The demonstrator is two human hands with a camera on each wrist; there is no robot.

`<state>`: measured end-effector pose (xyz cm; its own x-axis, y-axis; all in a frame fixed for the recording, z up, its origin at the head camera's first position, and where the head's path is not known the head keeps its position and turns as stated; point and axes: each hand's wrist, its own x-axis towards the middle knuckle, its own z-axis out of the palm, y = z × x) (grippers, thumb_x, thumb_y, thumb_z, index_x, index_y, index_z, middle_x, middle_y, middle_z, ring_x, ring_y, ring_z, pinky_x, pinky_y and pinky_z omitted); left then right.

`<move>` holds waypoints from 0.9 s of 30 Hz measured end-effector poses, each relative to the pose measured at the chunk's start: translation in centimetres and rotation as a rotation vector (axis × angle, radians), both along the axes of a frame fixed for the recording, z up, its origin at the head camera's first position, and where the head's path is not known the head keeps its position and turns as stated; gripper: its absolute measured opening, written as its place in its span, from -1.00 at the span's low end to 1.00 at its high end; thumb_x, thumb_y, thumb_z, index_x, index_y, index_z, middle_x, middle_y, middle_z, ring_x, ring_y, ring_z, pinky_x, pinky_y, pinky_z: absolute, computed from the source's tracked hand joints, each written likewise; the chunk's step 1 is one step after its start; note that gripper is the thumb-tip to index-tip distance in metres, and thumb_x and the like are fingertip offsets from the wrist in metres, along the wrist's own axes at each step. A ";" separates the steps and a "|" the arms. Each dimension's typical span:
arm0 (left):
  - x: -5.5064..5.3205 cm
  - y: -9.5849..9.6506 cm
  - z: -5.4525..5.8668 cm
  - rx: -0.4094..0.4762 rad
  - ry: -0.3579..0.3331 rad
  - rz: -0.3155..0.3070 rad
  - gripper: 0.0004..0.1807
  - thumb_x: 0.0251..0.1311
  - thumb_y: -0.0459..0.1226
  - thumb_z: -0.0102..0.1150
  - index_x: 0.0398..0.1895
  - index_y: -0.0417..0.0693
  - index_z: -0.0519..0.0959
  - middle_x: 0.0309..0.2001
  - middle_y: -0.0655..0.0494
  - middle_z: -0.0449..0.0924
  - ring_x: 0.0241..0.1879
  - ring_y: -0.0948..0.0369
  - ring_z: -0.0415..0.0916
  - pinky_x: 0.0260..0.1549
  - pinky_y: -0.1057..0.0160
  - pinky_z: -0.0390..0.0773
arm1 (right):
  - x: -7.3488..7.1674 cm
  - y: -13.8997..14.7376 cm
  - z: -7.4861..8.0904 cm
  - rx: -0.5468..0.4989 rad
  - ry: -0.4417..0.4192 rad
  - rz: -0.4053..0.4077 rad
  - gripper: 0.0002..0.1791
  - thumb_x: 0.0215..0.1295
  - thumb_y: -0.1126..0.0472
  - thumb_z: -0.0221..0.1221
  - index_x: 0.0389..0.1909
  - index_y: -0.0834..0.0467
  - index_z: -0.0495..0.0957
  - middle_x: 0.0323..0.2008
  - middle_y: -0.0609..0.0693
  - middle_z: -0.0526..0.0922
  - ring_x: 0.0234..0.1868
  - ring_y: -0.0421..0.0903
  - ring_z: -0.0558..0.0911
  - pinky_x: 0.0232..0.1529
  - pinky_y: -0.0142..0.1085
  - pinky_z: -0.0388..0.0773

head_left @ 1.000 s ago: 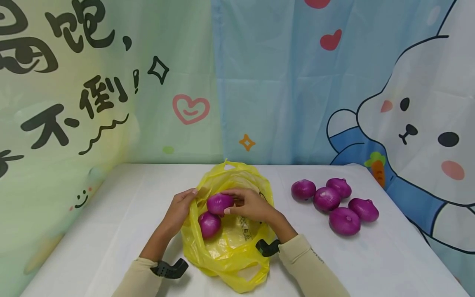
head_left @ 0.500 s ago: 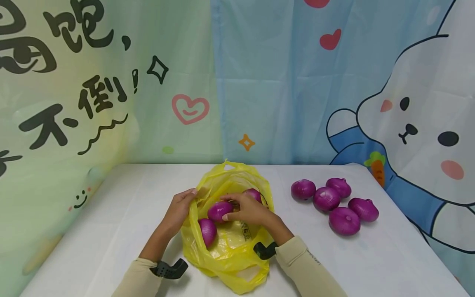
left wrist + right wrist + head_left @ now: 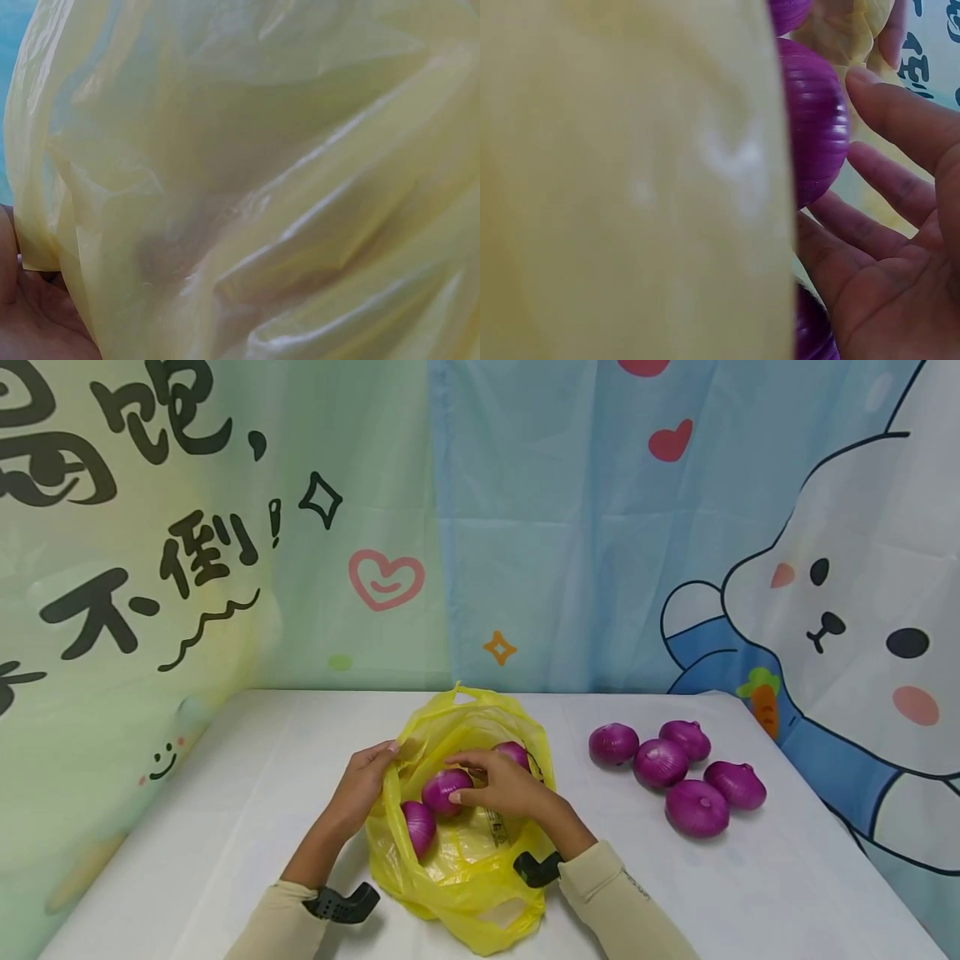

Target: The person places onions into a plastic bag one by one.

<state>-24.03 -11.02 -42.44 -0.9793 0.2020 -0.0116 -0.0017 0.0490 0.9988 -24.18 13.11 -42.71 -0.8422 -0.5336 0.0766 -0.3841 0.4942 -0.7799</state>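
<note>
A yellow plastic bag [image 3: 480, 860] stands with its mouth spread wide on the table. My left hand [image 3: 367, 785] pinches its left rim; in the left wrist view, the bag [image 3: 247, 150] covers most of that hand's fingers [image 3: 45, 315]. Inside lie three visible red onions: one at the left [image 3: 418, 827], one in the middle [image 3: 442, 793] and one partly hidden at the right [image 3: 512, 753]. My right hand [image 3: 502, 783] reaches in over the middle onion. The right wrist view has its fingers spread and loose, fingertips right at that onion [image 3: 817, 124].
Several more red onions [image 3: 660, 762] sit in a loose cluster on the white table [image 3: 600, 877], right of the bag. A printed cloth backdrop [image 3: 525, 527] hangs behind the table. Each wrist wears a black camera mount [image 3: 341, 903].
My right hand has lowered the middle onion slightly into the bag, and its fingers have loosened around it. The right-hand onion has come into view. My left hand has stayed at the rim.
</note>
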 end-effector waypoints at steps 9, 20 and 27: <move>0.0 0.0 0.0 0.006 0.009 -0.010 -0.57 0.50 -0.15 -0.14 0.04 -0.37 0.52 -0.29 -0.14 0.54 -0.33 0.08 0.56 -0.39 0.34 0.59 | 0.6 0.9 0.8 -0.110 0.010 0.017 -0.50 0.27 0.16 0.31 0.22 0.16 0.50 0.16 0.16 0.53 0.24 0.11 0.45 0.22 -0.09 0.38; -0.3 -0.2 -0.1 0.017 0.018 -0.012 -0.57 0.50 -0.14 -0.16 -0.01 -0.37 0.52 -0.32 -0.12 0.53 -0.36 0.09 0.55 -0.41 0.33 0.59 | 1.0 3.9 2.2 -0.192 -0.023 0.034 -0.49 0.30 0.23 0.27 0.25 0.24 0.45 0.19 0.16 0.50 0.22 0.16 0.47 0.17 -0.15 0.43; -0.2 -0.3 0.1 0.018 0.012 -0.013 -0.57 0.50 -0.15 -0.15 0.01 -0.39 0.51 -0.31 -0.11 0.54 -0.35 0.12 0.55 -0.40 0.34 0.59 | 2.8 5.9 2.9 -0.216 -0.013 0.034 -0.48 0.32 0.20 0.25 0.25 0.29 0.43 0.19 0.22 0.49 0.23 0.12 0.47 0.17 -0.21 0.41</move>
